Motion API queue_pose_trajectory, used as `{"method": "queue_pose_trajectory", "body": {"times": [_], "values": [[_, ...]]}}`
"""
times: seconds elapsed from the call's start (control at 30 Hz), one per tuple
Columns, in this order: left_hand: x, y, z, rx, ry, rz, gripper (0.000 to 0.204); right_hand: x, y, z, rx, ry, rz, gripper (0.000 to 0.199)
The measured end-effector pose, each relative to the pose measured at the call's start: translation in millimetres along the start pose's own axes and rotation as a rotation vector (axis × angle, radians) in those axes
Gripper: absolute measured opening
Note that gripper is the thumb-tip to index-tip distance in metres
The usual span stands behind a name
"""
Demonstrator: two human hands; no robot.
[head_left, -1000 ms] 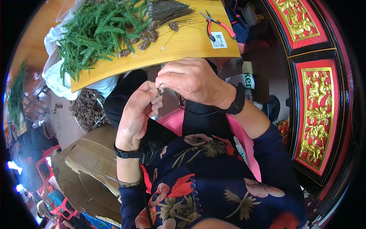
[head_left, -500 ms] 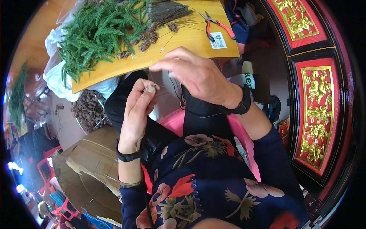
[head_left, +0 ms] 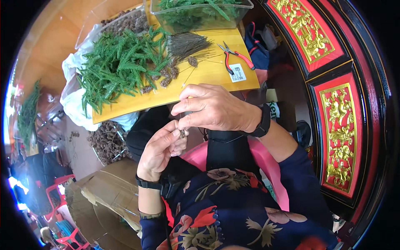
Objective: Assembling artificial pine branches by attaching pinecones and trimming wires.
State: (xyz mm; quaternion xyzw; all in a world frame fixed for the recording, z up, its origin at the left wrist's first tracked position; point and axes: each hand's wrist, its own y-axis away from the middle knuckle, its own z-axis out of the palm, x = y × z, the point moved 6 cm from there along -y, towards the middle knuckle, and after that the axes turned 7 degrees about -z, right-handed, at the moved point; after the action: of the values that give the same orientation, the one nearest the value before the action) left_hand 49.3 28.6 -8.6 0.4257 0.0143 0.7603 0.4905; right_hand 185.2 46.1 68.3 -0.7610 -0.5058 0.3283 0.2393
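My left hand [head_left: 160, 146] is closed, thumb and fingers pinching a small brown pine cone [head_left: 182, 133] that is mostly hidden by the fingertips. Just above it my right hand [head_left: 214, 109] comes in from the right, its thumb and forefinger pinched together at the cone; whatever lies between them is too small to make out. Both hands are over my lap, just off the near edge of the yellow table [head_left: 196, 85]. Several loose pine cones [head_left: 166, 79] lie on that table, one of them [head_left: 192, 61] near a thin wire.
Green artificial sprigs [head_left: 121, 66] are heaped at the table's left, beside a bundle of thin dark wires [head_left: 187, 46]. Red-handled pliers [head_left: 235, 58] lie at the right by a white label [head_left: 237, 73]. Clear bins [head_left: 246, 5] stand behind. Cardboard [head_left: 108, 196] is at my left.
My right hand has come down to the left hand, its fingers closing at the pine cone. The view has tilted up, bringing the bins at the back into sight.
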Motion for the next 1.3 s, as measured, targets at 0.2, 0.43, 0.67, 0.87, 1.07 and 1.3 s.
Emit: {"method": "queue_pose_trajectory", "body": {"times": [0.2, 0.43, 0.67, 0.87, 1.07, 1.3], "values": [[11.2, -1.0, 4.8, 0.332, -0.516, 0.284, 0.012, 7.9, 11.1, 6.3, -0.090, -0.027, 0.290, 0.009], [17.0, -3.9, 0.9, 0.517, -0.624, 0.465, 0.011, 20.5, 57.9, 57.4, 0.472, -0.757, 0.976, 0.011], [1.4, -7.9, -6.0, 0.510, -0.522, 0.362, 0.012, 15.0, 66.5, 76.2, 0.564, -1.207, 1.145, 0.012], [11.7, -10.0, 14.8, 0.666, -0.998, 0.436, 0.016, 19.5, 87.9, 80.2, 0.696, -1.272, 1.220, 0.011], [75.4, -21.0, -1.8, 0.774, -1.316, 0.665, 0.015, 24.0, 89.1, 71.9, 0.839, -1.384, 1.166, 0.010], [131.4, -82.8, -29.4, 0.994, -2.081, 0.744, 0.020, 23.4, 91.0, 69.0, 0.743, -1.358, 1.199, 0.011]]}}
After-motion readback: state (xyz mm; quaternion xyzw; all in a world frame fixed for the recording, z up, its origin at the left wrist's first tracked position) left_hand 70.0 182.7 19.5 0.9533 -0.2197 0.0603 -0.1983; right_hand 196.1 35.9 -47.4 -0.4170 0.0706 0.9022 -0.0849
